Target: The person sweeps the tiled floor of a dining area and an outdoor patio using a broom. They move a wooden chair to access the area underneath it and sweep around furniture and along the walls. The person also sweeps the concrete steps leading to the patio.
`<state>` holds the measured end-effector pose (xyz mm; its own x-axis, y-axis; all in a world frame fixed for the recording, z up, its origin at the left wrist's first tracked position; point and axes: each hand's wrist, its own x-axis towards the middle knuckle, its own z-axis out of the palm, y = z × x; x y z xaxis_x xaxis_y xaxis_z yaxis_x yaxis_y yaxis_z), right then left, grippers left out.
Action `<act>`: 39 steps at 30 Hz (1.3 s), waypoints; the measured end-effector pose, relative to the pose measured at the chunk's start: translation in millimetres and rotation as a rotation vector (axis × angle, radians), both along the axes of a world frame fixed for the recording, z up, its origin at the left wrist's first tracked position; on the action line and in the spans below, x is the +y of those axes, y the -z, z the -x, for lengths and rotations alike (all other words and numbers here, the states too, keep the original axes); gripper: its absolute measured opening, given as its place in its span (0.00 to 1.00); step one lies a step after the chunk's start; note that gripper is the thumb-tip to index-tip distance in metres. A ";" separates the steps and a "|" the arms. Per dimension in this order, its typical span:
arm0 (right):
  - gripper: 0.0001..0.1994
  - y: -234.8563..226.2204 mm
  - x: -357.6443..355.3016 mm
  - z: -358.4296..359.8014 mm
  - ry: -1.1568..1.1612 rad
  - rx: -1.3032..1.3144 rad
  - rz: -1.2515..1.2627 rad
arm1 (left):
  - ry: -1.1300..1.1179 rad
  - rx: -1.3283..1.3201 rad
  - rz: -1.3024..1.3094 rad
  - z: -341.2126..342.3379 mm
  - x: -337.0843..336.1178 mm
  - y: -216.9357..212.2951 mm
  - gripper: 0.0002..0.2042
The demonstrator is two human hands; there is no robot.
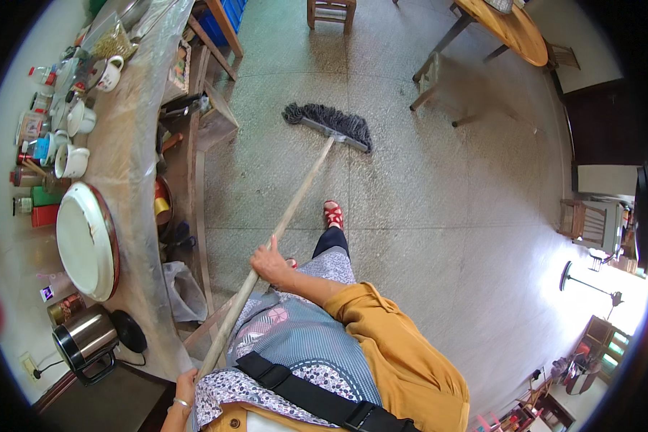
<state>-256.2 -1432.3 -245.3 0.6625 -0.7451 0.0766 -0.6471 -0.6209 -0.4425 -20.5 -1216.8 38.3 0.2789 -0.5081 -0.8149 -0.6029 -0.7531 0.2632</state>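
A mop (295, 198) with a long pale wooden handle slants from my lower left up to a wide dark grey mop head (330, 124), which lies flat on the speckled floor ahead of me. My right hand (268, 263) is wrapped round the middle of the handle. Lower down, near the handle's end, my left hand (185, 385) is closed on it too, with a bracelet on the wrist. In a red sandal, one foot (333, 214) stands forward on the floor, between me and the mop head.
Along the left runs a plastic-covered table (126, 155) with a white basin (86, 241), enamel cups (72, 160), jars and an electric kettle (86, 338). A stool (428, 79) and a round wooden table (507, 29) stand far right. Another stool (331, 13) is straight ahead.
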 end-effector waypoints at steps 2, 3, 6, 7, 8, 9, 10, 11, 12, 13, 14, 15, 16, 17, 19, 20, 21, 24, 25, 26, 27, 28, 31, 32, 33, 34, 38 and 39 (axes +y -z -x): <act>0.04 12.7 -58.5 35.8 0.011 0.049 -0.035 | 0.045 0.014 -0.039 36.8 -65.4 15.7 0.10; 0.04 19.6 -90.4 57.2 0.049 0.092 0.006 | 0.097 0.031 0.033 58.9 -98.5 20.2 0.12; 0.04 47.9 -194.7 132.2 0.123 0.228 0.029 | 0.186 0.186 0.253 137.9 -203.6 55.6 0.15; 0.04 57.0 -229.5 157.5 0.184 0.373 0.071 | 0.199 0.169 0.168 167.5 -242.6 76.4 0.15; 0.05 63.9 -258.5 183.5 0.288 0.279 0.024 | 0.222 0.213 0.130 191.0 -275.1 89.9 0.15; 0.05 71.3 -284.6 210.5 0.415 0.241 0.001 | 0.066 0.407 0.001 216.6 -304.3 104.1 0.14; 0.07 76.0 -307.2 235.2 0.448 0.264 0.009 | -0.089 0.550 -0.143 242.5 -328.1 116.4 0.15; 0.08 80.6 -322.6 252.8 0.502 0.258 0.131 | -0.281 0.754 -0.216 263.5 -342.5 126.2 0.16; 0.09 85.0 -333.3 264.7 0.508 0.304 0.121 | -0.215 0.693 -0.241 276.5 -349.3 133.4 0.15; 0.10 88.1 -338.1 272.0 0.513 0.339 0.145 | -0.174 0.672 -0.217 283.4 -354.7 141.4 0.14; 0.11 88.8 -337.8 273.9 0.561 0.381 0.195 | -0.127 0.733 -0.217 286.7 -353.1 145.0 0.13; 0.12 88.3 -330.1 268.0 0.471 0.447 0.192 | -0.014 0.571 -0.072 281.2 -340.6 142.1 0.13; 0.13 85.1 -318.6 254.8 0.395 0.520 0.198 | 0.114 0.441 0.091 267.0 -330.4 138.4 0.14; 0.16 80.5 -303.5 233.3 0.349 0.678 0.267 | 0.098 0.415 -0.003 245.1 -316.5 130.6 0.16; 0.14 62.6 -260.6 197.4 0.226 0.325 0.211 | 0.166 0.225 0.042 196.6 -269.4 102.3 0.18; 0.10 50.8 -237.8 171.8 0.208 0.327 0.188 | 0.148 0.173 -0.045 172.4 -242.0 86.8 0.18; 0.06 39.6 -216.9 155.8 0.089 0.071 -0.071 | 0.127 0.202 -0.007 149.4 -214.6 73.2 0.19; 0.04 5.7 -164.3 112.2 0.019 -0.057 -0.133 | 0.086 0.117 -0.130 96.3 -159.0 49.7 0.19; 0.04 1.0 -157.7 107.2 -0.074 -0.143 -0.190 | 0.072 0.076 -0.185 87.3 -151.6 42.4 0.19; 0.04 -0.6 -155.3 104.8 -0.042 -0.153 -0.167 | 0.061 0.047 -0.217 82.6 -149.8 35.6 0.19; 0.04 0.8 -158.2 103.9 -0.053 -0.187 -0.173 | 0.058 0.024 -0.237 81.8 -155.1 32.2 0.19; 0.04 6.5 -168.2 106.8 -0.025 -0.204 -0.145 | 0.069 0.023 -0.239 84.7 -166.3 29.5 0.19; 0.05 33.9 -222.8 118.5 -0.028 -0.081 0.000 | 0.144 0.058 -0.192 111.8 -230.4 27.8 0.19; 0.05 46.8 -254.2 124.7 -0.061 0.041 -0.022 | 0.181 0.081 -0.162 124.8 -259.2 32.4 0.19; 0.05 58.5 -286.3 133.0 -0.074 0.184 -0.003 | 0.205 0.115 -0.097 138.9 -291.1 43.0 0.19; 0.04 71.0 -323.7 148.2 -0.050 0.215 0.024 | 0.223 0.142 -0.021 153.8 -326.0 59.7 0.19; 0.04 97.0 -449.3 211.3 0.112 0.245 0.077 | 0.303 0.207 0.078 203.9 -443.0 117.6 0.19; 0.04 97.6 -461.5 215.3 0.137 0.247 0.185 | 0.282 0.254 0.184 208.5 -457.8 127.0 0.21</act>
